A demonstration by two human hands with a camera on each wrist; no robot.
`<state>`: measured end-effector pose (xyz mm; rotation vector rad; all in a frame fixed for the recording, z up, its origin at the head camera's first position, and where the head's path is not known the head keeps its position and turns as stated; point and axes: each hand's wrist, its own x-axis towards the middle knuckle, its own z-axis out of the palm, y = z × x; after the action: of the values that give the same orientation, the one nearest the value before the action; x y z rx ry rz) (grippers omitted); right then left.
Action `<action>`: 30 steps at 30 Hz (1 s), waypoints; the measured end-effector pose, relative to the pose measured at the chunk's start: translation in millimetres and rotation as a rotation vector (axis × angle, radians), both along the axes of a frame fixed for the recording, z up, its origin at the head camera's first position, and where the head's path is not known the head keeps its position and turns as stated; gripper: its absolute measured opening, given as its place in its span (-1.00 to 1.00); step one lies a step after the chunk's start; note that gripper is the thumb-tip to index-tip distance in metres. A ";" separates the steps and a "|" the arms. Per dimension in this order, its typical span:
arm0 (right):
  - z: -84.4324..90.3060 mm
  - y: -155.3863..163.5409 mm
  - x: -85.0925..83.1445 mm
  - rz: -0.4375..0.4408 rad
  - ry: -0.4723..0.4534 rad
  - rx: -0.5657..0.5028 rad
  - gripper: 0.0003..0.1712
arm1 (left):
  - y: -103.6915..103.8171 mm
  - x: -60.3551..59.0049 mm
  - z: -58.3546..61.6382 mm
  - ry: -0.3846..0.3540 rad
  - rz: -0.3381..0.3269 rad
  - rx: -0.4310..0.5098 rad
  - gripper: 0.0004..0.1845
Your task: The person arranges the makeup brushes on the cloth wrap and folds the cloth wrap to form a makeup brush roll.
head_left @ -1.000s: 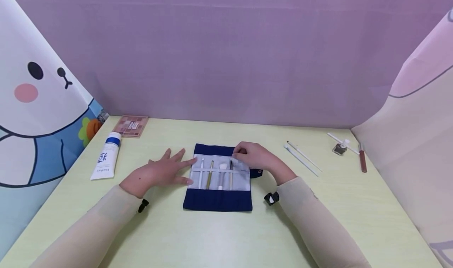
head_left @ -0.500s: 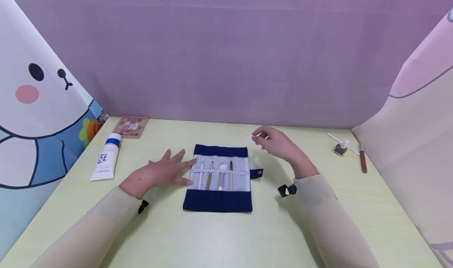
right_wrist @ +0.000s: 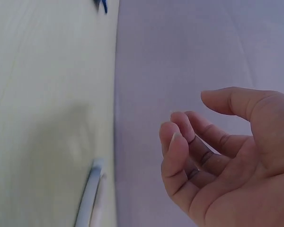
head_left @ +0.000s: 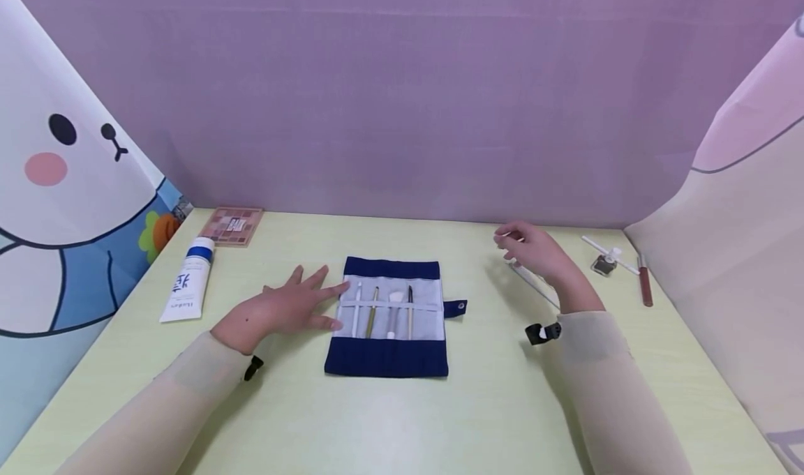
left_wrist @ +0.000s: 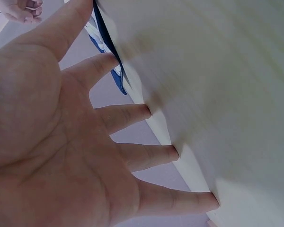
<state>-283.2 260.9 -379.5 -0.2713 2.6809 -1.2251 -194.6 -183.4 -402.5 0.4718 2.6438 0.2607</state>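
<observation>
A navy and grey fabric brush roll [head_left: 386, 358] lies unfolded mid-table. Its elastic strap holds several slim tools, among them a brush with a white head [head_left: 396, 296] and a dark-tipped stick [head_left: 410, 295]. My left hand [head_left: 292, 307] is spread wide, thumb and index fingertip at the roll's left edge; the left wrist view has its fingertips on the tabletop. Above two thin sticks lying side by side, the pale blue one [head_left: 534, 284] most visible, hovers my right hand [head_left: 537, 252]. Its fingers bend loosely, thumb apart, nothing between them in the right wrist view.
Back left are a white tube with a blue band [head_left: 190, 280] and a pinkish checkered palette [head_left: 232, 227]. Toward the right edge stand a small dark bottle with white cap [head_left: 604, 262], a white stick [head_left: 590, 243] and a brown-handled tool [head_left: 645, 285]. A snap tab [head_left: 455, 308] juts from the roll.
My right hand has left the roll's upper right part and moved right, over the two thin sticks. The left hand has stayed in place at the roll's left edge.
</observation>
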 end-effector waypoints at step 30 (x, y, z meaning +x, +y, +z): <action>-27.3 42.2 4.0 0.058 -0.112 0.213 -0.45 | -2.1 0.0 -2.9 0.011 -0.012 -0.002 -0.09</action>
<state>-279.2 303.1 -406.8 -0.2400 2.6576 -0.9014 -194.6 -185.6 -405.4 0.4901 2.6511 0.2520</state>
